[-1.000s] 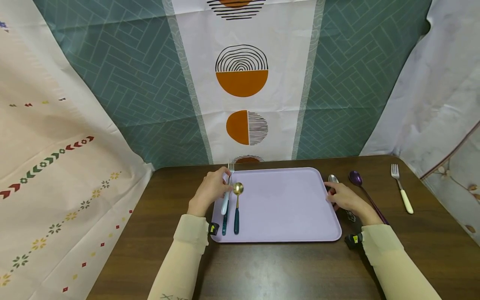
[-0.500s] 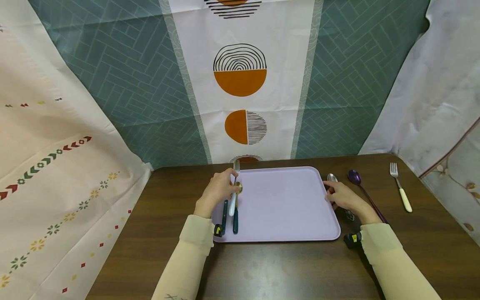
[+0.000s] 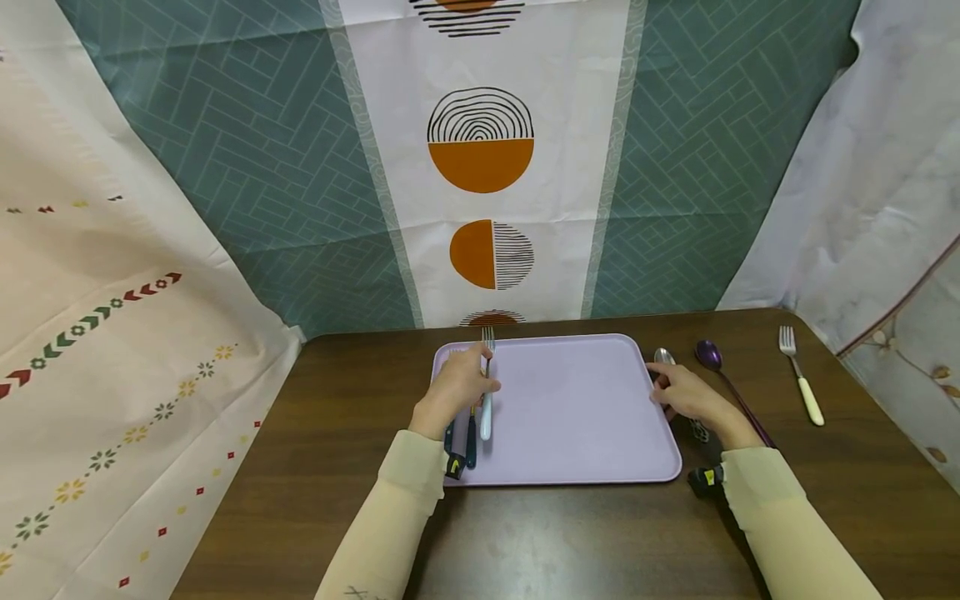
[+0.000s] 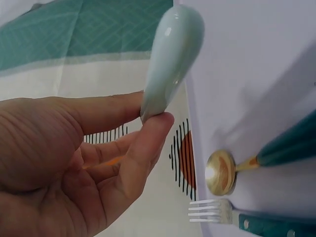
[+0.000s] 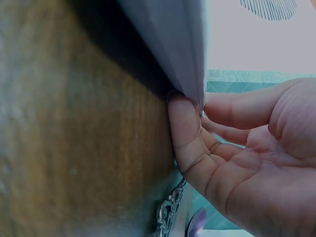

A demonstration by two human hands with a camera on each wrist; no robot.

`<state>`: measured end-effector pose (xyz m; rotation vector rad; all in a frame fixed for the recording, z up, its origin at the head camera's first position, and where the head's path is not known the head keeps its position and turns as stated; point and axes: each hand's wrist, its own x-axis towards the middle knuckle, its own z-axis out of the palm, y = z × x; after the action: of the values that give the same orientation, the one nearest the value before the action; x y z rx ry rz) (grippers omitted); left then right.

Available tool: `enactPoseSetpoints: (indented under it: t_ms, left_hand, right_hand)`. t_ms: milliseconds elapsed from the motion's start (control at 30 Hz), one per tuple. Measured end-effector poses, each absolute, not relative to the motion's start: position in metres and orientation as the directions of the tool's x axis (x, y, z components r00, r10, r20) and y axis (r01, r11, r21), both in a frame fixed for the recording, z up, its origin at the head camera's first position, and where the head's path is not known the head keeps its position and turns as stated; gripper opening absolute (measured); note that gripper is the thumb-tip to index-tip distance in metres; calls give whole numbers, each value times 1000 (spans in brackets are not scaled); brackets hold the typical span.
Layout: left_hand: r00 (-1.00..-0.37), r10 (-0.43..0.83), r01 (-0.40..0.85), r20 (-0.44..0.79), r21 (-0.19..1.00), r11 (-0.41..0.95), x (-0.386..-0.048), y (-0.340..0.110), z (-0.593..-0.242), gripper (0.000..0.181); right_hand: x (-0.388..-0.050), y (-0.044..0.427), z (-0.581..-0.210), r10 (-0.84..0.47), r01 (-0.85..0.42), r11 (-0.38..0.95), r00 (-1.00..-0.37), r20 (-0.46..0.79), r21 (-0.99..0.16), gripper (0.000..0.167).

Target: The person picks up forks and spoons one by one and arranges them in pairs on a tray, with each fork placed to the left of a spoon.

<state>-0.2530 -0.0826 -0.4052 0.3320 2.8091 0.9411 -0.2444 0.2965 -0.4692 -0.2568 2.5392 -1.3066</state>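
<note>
My left hand (image 3: 456, 390) pinches a fork (image 3: 486, 417) with a pale blue handle between thumb and fingertip, above the left part of a lilac tray (image 3: 585, 482). Its tines point to the far edge. In the left wrist view the rounded handle end fills the top. On the tray, partly under my left hand and wrist, lie a gold spoon (image 4: 220, 173) with a dark green handle and another fork (image 4: 212, 212) with a green riveted handle. My right hand (image 3: 693, 396) grips the tray's right edge, thumb on top and a finger beneath, as the right wrist view shows.
Right of the tray on the brown table (image 3: 570, 542) lie an ornate silver spoon (image 3: 663, 357), partly hidden by my right hand, a purple spoon (image 3: 708, 356) and a cream-handled fork (image 3: 811, 402). Patterned cloth (image 3: 300, 167) hangs behind and at both sides.
My left hand has carried the blue-handled fork rightward, from over the green-handled fork past the gold spoon. The right hand has stayed at the tray's edge.
</note>
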Motion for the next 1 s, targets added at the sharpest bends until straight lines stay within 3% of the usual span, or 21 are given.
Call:
enactPoseSetpoints:
  t_ms: [467, 700, 1000]
  left_hand:
    - [-959, 240, 129, -152, 519, 845, -253, -54, -417, 48]
    - [-959, 253, 170, -124, 462, 870, -251, -46, -416, 45]
    - [-944, 276, 140, -183, 536, 833, -253, -35, -419, 42]
  right_hand:
    - [-243, 295, -467, -266, -29, 592, -950, -161, -805, 63]
    - [-242, 295, -466, -264, -26, 591, -951, -163, -806, 63]
    - [-242, 295, -466, -271, -29, 584, -949, -161, -811, 62]
